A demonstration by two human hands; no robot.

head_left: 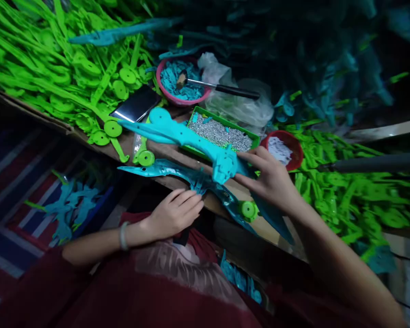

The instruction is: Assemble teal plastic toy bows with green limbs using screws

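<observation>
My right hand point(271, 180) grips a bright teal, bow-shaped plastic half point(181, 134) near its middle, thumb and fingers closed around it. This piece is raised above the table, its long limb pointing left. Below it lies a second, darker and shinier teal bow-shaped half point(164, 167) at the table's edge. The fingers of my left hand point(177, 212) are together and curled onto its middle; the fingertips are partly hidden there. A green round wheel piece point(248, 211) sits at the right limb of that lower half.
Behind are a green tray point(222, 132) of small screws, a pink bowl point(182, 100) of teal bits with a black-handled hammer point(237, 91) across it, and a red bowl point(297, 150) of white pieces. Green parts point(64, 77) heap left and right. A phone point(136, 104) lies left.
</observation>
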